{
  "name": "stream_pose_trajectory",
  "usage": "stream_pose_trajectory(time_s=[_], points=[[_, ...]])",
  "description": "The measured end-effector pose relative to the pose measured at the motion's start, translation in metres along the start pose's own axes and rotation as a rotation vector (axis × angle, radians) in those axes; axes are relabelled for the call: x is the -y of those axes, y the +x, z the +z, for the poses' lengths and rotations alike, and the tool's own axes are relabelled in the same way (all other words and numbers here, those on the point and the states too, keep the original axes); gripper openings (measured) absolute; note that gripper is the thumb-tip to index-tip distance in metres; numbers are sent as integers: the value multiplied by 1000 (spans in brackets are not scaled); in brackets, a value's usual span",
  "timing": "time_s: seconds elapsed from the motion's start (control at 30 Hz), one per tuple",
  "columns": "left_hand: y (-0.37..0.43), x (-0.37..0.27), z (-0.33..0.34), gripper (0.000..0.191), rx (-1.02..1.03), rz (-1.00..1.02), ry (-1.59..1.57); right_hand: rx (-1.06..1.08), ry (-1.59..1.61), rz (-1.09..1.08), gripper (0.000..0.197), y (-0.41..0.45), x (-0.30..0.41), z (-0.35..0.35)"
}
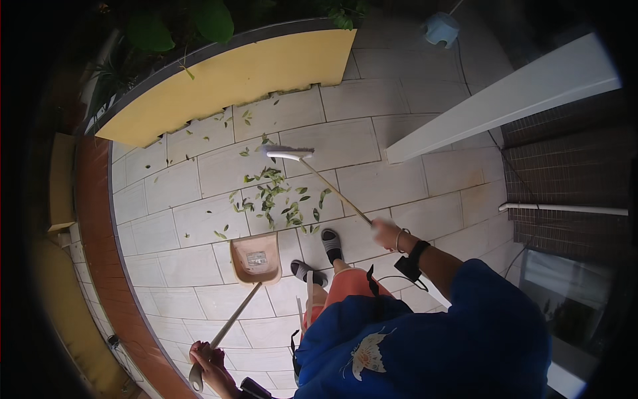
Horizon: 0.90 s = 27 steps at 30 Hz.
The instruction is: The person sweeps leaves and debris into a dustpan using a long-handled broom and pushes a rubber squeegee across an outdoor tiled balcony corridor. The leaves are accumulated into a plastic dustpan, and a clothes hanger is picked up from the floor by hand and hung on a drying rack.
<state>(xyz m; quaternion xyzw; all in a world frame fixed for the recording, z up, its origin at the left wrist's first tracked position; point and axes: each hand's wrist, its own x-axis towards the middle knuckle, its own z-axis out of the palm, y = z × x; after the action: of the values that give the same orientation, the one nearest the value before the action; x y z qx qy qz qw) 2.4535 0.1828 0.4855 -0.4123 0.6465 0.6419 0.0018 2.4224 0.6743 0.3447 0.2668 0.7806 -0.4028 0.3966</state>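
My left hand [208, 357] is closed round the handle of a long-handled dustpan [255, 258], whose pan rests on the tiles left of my feet, its open edge towards the leaves. In my right hand [387, 234] is the stick of a long-handled broom [290, 152]. The broom's head, with dark bristles, lies beyond a loose heap of green leaves [271, 192]. More leaves [219, 119] are scattered towards the yellow wall. A label bearing writing is inside the pan, with no leaves visible there.
A low yellow wall [234, 80] with plants behind it borders the far side. At the right stands a white post [503, 97], near a dark slatted screen [558, 174]. A blue stool-like object [441, 29] is at the far right. A reddish-brown strip [112, 249] runs along the left.
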Motion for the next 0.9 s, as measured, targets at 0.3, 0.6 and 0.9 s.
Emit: stream_pose_trajectory(time_s=[0.3,0.6,0.9], points=[[13,-9,4,31,54,-4,19,111,197,201,22,13,17,31],[68,-49,83,24,326,73,193,96,810,91,9,-52,53,-36],[90,-114,207,36,552,102,360,-263,850,-88,16,51,51,-160]])
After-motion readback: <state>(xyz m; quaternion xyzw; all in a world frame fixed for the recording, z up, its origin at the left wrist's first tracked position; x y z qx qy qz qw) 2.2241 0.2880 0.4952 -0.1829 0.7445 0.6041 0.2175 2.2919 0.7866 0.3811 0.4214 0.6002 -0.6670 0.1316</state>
